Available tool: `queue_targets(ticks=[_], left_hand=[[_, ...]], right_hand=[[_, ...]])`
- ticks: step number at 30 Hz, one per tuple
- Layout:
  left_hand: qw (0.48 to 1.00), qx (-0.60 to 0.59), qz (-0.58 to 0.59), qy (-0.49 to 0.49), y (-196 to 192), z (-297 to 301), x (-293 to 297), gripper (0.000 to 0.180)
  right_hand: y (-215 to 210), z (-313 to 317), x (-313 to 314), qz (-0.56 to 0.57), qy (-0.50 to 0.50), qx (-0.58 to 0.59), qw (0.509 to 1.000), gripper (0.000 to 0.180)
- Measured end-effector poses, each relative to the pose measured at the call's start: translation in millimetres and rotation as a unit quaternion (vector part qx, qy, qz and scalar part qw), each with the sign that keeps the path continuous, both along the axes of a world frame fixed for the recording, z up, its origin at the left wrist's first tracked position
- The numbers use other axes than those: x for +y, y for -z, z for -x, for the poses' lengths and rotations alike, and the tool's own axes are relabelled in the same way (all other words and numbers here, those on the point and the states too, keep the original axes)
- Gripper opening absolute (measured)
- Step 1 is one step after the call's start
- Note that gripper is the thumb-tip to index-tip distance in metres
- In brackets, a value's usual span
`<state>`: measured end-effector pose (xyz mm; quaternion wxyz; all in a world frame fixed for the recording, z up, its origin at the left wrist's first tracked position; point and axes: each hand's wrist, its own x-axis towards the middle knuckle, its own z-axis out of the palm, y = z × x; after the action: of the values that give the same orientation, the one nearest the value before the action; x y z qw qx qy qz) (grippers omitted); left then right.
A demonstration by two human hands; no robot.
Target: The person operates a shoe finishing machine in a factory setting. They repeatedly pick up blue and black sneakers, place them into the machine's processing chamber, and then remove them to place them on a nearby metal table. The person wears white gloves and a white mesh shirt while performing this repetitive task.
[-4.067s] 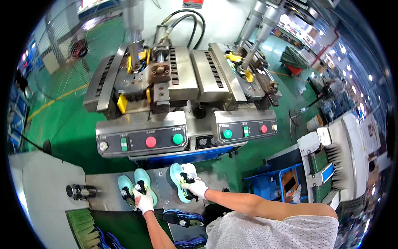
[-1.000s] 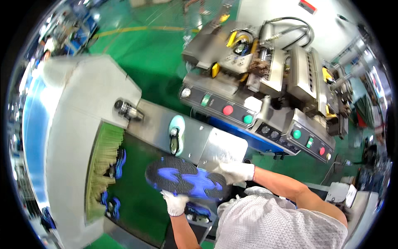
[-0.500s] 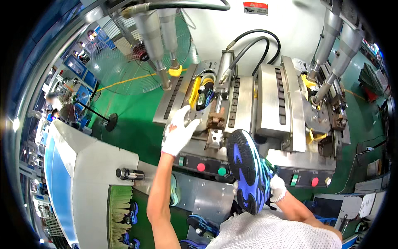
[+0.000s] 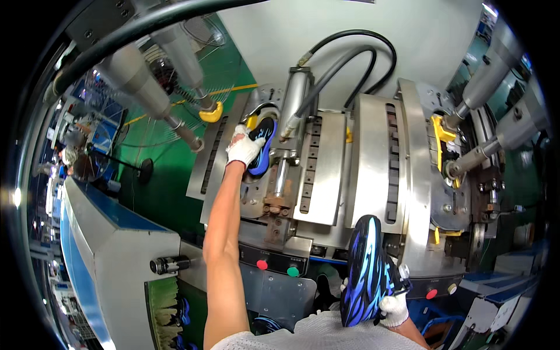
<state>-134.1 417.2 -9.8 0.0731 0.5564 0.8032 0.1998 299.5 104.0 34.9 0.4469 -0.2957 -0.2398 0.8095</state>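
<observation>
A dark sneaker (image 4: pixel 266 139) with a blue sole edge sits in the left station of the press machine. My left hand (image 4: pixel 244 147), in a white glove, grips it from the left side, thumb across the shoe, next to a yellow pad (image 4: pixel 251 122). Low at the right, my gloved right hand (image 4: pixel 394 309) holds a second sneaker (image 4: pixel 366 271), black with blue and purple streaks, toe pointing up and away from me. This shoe hides part of the right hand's fingers.
Metal press arms with a yellow pad (image 4: pixel 211 112) hang at the left. The right station (image 4: pixel 446 146) has yellow pads too. Red (image 4: pixel 262 265) and green (image 4: pixel 293 271) buttons line the front panel. A cabinet with a bristle opening (image 4: pixel 162 309) stands at lower left.
My left hand has moved from open beside the left station onto the sneaker there. The right hand's sneaker has turned from showing its sole to showing its streaked upper. The view has shifted.
</observation>
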Motion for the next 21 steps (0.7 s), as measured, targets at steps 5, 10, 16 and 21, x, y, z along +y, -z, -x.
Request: queue_targets(ticks=[5,10,16,21], left_hand=[[0.993,-0.077,-0.088,-0.001,-95.4,14.2,-103.1,0.075],[0.973,-0.145,-0.175,-0.039,-102.1,29.5,-280.8,0.068],[0.95,-0.147,-0.117,-0.249,-29.7,33.6,-493.2,0.068],[0.884,-0.131,-0.004,-0.448,42.7,5.1,-628.1,0.063]], right_hand=[[11.4,30.7,0.9,0.049,0.026,-0.105,0.993,0.061],[-43.0,158.2,78.7,0.098,0.025,-0.086,0.991,0.035],[17.9,341.2,271.9,0.005,0.008,-0.075,0.997,0.022],[143.8,368.4,415.2,-0.236,-0.119,-0.762,0.591,0.036]])
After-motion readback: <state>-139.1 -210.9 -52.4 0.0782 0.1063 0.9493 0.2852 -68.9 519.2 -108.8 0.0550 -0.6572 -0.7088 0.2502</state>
